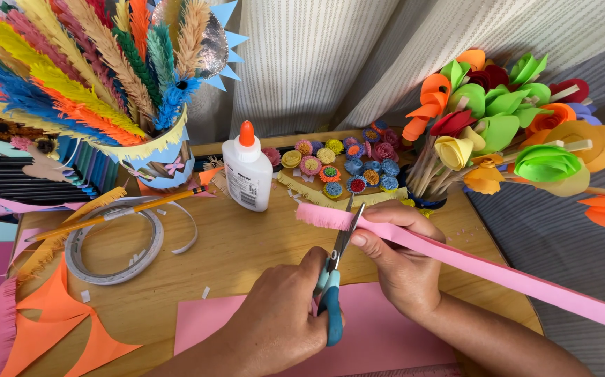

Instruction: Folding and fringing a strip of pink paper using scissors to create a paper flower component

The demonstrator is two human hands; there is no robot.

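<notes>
Nearest: pink sheet flat on the table, under both forearms.

Left hand closed through the handles of the scissors, blue grips, blades pointing away and slightly parted over the edge of the pink strip. Right hand pinches the strip just right of the blades, thumb beneath, fingers curled over the top.

The strip runs from mid-table out past the right edge of view, its near-left end already cut into a fine fringe. Judged light, thin and floppy; it would sag or tear if held far from the cut (a fringed edge is the weak part), so the grip belongs on the uncut band close beside the blades.

Left of the hands: orange offcuts, a tape roll, a pencil.

Middle: glue bottle, white with orange cap, upright. Beside it a cluster of small rolled paper flowers.

Far left: a decorated pot of coloured fringed paper stems. Far right: a bunch of paper roses on sticks. Behind all, a pale curtain.
</notes>
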